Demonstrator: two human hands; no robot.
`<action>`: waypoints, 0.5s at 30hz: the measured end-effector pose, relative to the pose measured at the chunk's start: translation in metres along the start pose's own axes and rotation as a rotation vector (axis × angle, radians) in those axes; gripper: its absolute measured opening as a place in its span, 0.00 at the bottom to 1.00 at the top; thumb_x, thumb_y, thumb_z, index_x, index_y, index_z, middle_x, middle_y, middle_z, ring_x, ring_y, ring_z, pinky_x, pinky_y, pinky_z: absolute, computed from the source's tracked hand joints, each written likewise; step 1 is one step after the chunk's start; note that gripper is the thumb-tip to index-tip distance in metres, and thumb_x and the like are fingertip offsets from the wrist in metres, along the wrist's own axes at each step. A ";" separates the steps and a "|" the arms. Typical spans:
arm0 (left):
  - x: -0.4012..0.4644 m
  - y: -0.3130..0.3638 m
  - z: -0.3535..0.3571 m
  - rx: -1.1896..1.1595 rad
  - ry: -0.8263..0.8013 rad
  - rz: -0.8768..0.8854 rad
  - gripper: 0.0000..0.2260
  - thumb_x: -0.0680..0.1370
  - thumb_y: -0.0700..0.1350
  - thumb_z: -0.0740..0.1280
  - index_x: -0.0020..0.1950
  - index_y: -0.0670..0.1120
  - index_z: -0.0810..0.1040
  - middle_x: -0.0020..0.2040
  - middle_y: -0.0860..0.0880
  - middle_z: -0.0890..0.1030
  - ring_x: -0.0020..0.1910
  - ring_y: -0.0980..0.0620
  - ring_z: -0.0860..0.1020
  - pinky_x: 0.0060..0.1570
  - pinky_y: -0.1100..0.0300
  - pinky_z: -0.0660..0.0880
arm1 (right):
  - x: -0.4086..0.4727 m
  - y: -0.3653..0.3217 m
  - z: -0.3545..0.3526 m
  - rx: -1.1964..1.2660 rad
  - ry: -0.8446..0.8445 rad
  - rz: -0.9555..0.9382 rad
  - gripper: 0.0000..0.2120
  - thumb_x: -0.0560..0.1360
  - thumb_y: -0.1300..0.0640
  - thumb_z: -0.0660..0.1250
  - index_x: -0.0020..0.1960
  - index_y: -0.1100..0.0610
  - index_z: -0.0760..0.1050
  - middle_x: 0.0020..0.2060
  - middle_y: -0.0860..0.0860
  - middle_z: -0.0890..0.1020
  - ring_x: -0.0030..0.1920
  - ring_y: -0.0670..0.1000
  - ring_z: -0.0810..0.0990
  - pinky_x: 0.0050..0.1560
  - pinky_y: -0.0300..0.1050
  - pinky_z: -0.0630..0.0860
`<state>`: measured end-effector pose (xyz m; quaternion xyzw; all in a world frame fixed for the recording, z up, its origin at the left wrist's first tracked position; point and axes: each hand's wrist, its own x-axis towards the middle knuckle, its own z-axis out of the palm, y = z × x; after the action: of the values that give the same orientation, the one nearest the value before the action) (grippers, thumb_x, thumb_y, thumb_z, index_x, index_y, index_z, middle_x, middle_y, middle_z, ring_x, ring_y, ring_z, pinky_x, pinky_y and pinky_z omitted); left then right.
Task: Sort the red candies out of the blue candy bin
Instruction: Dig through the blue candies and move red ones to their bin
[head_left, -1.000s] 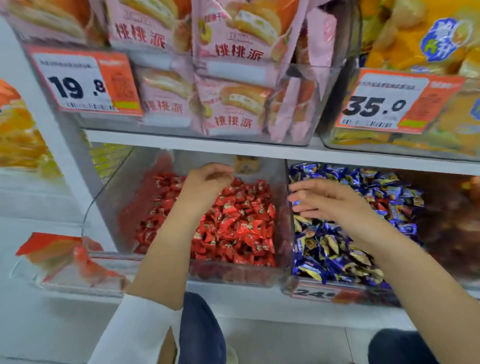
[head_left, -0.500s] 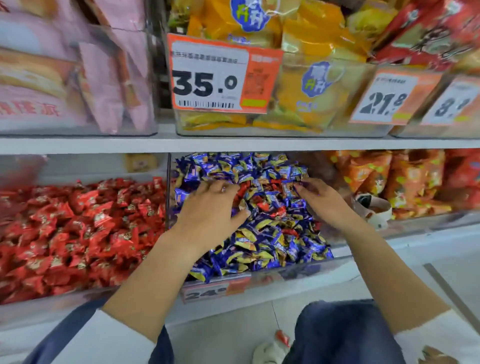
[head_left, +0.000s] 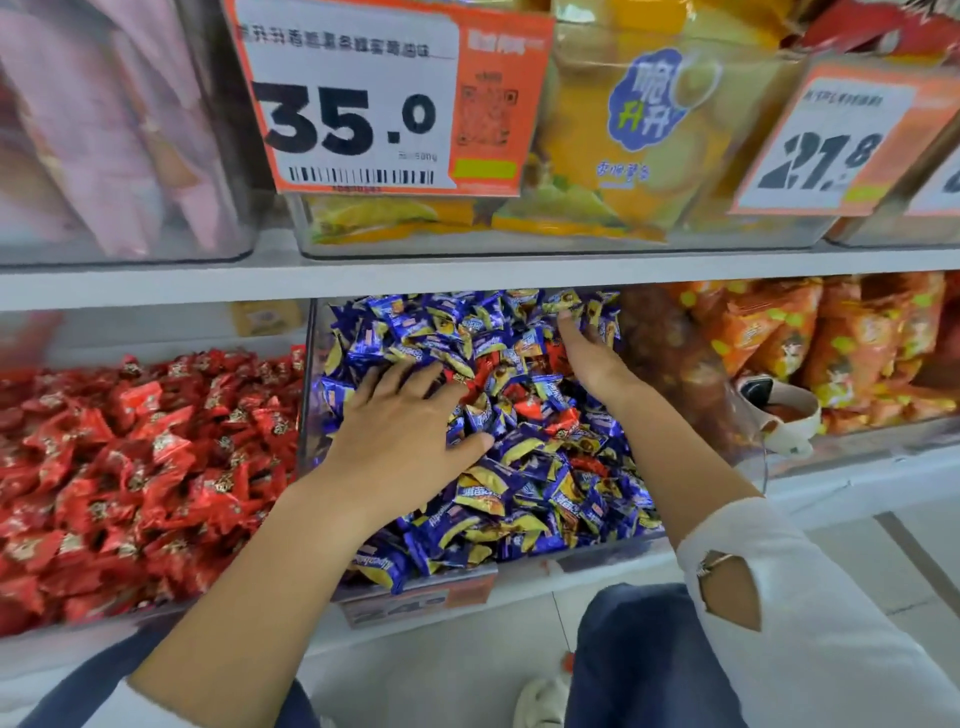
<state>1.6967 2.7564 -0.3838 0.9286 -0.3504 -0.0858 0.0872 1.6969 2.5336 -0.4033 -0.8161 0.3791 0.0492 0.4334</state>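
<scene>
Head view, both hands (head_left: 400, 431) (head_left: 589, 353) flat on blue candies (head_left: 530, 499)

Blue candies (head_left: 524, 483) in glossy crinkled foil wrappers; red candies (head_left: 130, 467) same shiny foil; blue candy bin (head_left: 311, 415) clear smooth plastic; price card (head_left: 384, 98) at 12 o'clock matt paper; sleeve (head_left: 810, 613) white matt cloth.

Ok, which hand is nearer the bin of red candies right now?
Left. The left hand lies on the blue candies close to the divider beside the red candy bin. The right hand is on the far side of the blue bin.
</scene>
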 end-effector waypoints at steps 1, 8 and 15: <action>0.000 0.000 0.000 -0.008 0.000 0.003 0.30 0.77 0.66 0.52 0.76 0.56 0.55 0.78 0.51 0.52 0.76 0.49 0.47 0.74 0.49 0.43 | -0.001 -0.002 0.003 0.016 -0.017 0.006 0.41 0.73 0.27 0.43 0.77 0.50 0.48 0.76 0.51 0.54 0.75 0.56 0.57 0.72 0.55 0.55; 0.000 0.001 -0.004 -0.208 0.057 -0.034 0.46 0.74 0.64 0.63 0.76 0.50 0.34 0.78 0.46 0.49 0.76 0.47 0.50 0.73 0.52 0.47 | -0.027 -0.014 0.004 0.191 -0.225 -0.140 0.34 0.73 0.27 0.42 0.75 0.40 0.51 0.76 0.47 0.57 0.75 0.52 0.55 0.74 0.57 0.48; -0.007 -0.003 -0.023 -0.648 0.319 -0.168 0.32 0.73 0.44 0.67 0.75 0.52 0.59 0.71 0.49 0.67 0.64 0.46 0.71 0.57 0.60 0.66 | -0.069 -0.024 0.016 0.140 -0.278 -0.385 0.24 0.79 0.36 0.44 0.72 0.40 0.62 0.72 0.41 0.61 0.72 0.45 0.59 0.69 0.47 0.55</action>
<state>1.6980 2.7654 -0.3617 0.8799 -0.2097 -0.0535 0.4230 1.6682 2.5931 -0.3693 -0.8267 0.1560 0.0512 0.5382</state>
